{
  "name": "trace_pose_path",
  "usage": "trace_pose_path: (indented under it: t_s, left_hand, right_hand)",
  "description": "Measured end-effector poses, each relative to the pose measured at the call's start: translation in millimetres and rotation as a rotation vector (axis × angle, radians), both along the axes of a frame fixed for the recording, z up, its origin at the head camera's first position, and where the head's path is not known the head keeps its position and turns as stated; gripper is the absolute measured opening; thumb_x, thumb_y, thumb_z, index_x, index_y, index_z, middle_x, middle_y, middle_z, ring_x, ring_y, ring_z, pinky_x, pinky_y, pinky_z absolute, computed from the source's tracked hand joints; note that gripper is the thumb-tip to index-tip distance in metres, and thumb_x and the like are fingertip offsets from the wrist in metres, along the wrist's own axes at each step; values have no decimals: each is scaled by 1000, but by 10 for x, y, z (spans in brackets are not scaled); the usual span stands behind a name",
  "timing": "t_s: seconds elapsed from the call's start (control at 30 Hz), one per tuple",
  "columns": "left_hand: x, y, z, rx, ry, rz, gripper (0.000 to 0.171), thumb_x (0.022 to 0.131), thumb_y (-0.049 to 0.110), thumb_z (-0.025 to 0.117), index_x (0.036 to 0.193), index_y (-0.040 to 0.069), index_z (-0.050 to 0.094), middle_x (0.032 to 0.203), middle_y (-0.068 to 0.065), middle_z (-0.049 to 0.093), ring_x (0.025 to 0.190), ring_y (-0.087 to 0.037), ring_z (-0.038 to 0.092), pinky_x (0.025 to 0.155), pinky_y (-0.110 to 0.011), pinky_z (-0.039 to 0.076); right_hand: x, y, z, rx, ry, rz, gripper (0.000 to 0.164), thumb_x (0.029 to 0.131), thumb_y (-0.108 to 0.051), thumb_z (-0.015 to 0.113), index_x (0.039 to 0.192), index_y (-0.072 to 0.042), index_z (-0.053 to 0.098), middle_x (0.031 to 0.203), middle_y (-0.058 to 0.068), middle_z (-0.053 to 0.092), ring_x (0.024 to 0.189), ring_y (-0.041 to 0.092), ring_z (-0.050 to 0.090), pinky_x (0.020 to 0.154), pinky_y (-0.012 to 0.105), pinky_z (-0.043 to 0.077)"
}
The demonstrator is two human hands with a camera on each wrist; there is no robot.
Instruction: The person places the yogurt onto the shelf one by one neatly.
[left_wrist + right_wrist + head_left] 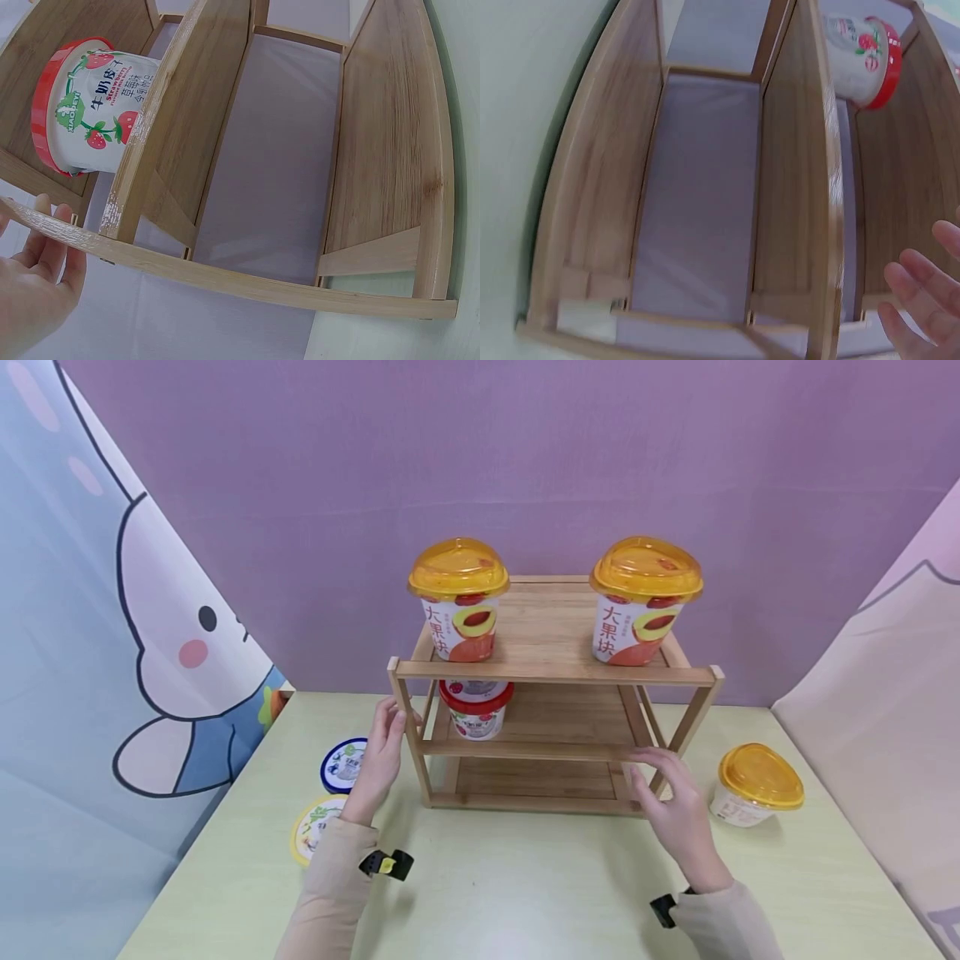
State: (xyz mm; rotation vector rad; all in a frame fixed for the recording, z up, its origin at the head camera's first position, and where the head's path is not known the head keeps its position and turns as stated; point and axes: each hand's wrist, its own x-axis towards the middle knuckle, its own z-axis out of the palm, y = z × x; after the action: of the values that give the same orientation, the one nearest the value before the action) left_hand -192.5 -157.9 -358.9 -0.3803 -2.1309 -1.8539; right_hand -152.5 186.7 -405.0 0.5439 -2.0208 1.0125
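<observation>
A three-tier wooden rack (558, 750) stands on the table. My left hand (382, 758) is at its left upright, fingers reaching round the post in the left wrist view. In front of the rack's right side, my right hand (678, 810) holds nothing, its fingers spread and loosely bent near the middle shelf's edge. On the top shelf stand two fruit yogurt cups with orange lids, a left cup (463, 602) and a right cup (641, 602). A red-rimmed strawberry milk pudding cup (105, 109) sits on the middle shelf at the left; another red-rimmed cup (474, 691) shows behind it.
Right of the rack, another orange-lidded cup (757, 785) stands on the table (525, 893). At the left are a blue-rimmed cup (345, 766) and a yellow-rimmed cup (315, 827), partly hidden by my left arm. A purple cloth wall (525, 460) rises behind the rack.
</observation>
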Motion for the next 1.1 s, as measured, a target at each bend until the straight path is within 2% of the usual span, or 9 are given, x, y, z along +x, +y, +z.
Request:
trace_pose_path:
  t_s: [0.13, 0.23, 0.43, 0.57, 0.67, 0.8, 0.87, 0.93, 1.1]
  left_hand:
    - [-1, -2, -1, -6, 6, -9, 27, 97, 4, 26, 119, -9, 32, 95, -33, 45, 97, -46, 43, 88, -43, 31]
    - [-4, -5, -2, -13, 3, -8, 26, 97, 4, 26, 119, -7, 33, 97, -35, 44, 97, -44, 44, 87, -43, 31]
    - [5, -1, 10, -22, 2, -6, 26, 97, 5, 26, 119, -7, 32, 97, -35, 44, 97, -44, 44, 87, -42, 31]
    - [16, 5, 16, -30, 10, -6, 25, 97, 5, 25, 118, -7, 32, 97, -36, 44, 98, -46, 43, 87, -42, 31]
    - [18, 9, 13, -32, 16, -5, 24, 97, 4, 26, 117, -6, 33, 96, -35, 44, 98, -46, 43, 86, -41, 31]
    - [-1, 1, -19, -33, 30, -8, 24, 97, 4, 25, 118, -7, 33, 96, -34, 44, 97, -46, 43, 86, -42, 31]
    - [-37, -21, -70, -31, 29, -10, 25, 97, 5, 25, 118, -5, 33, 96, -33, 45, 97, -44, 44, 86, -43, 31]
    - [-80, -46, -130, -32, 24, -9, 26, 97, 7, 25, 119, -4, 33, 96, -32, 46, 98, -41, 45, 87, -42, 31]
    - [-148, -92, -235, -37, 22, -8, 28, 98, 18, 28, 121, 2, 34, 98, -29, 48, 99, -35, 47, 89, -43, 30]
  right_hand:
    - [34, 146, -34, -5, 62, -16, 18, 71, 10, 60, 89, 6, 62, 91, 18, 62, 98, 1, 51, 87, 11, 35]
    - [53, 266, -79, -7, 80, -44, 12, 74, 6, 60, 85, 7, 62, 85, 18, 62, 94, -4, 50, 84, 9, 36]
    - [79, 542, -233, -19, 54, -118, 11, 76, 3, 59, 86, 2, 64, 80, 10, 63, 83, 1, 54, 80, 8, 35]
    - [40, 778, -427, -68, -1, -170, 13, 75, 0, 61, 87, -2, 65, 80, 7, 63, 79, 2, 53, 76, 9, 35]
    - [-65, 1026, -706, -126, -38, -228, 17, 75, -4, 65, 89, -12, 68, 85, -7, 65, 82, -3, 54, 75, 9, 36]
    - [-53, 1108, -681, -103, -103, -344, 14, 76, -5, 64, 88, -10, 67, 85, -2, 65, 76, 8, 58, 68, 9, 36]
    - [15, 1042, -500, -49, -152, -410, 11, 77, -5, 61, 87, -2, 64, 83, 9, 64, 73, 19, 56, 63, 13, 35]
    - [72, 986, -355, -14, -203, -442, 14, 78, -3, 59, 89, 5, 61, 85, 22, 59, 76, 33, 52, 65, 21, 35]
    - [56, 995, -259, 8, -304, -497, 17, 79, -1, 57, 94, 8, 58, 92, 27, 55, 85, 39, 48, 71, 43, 36]
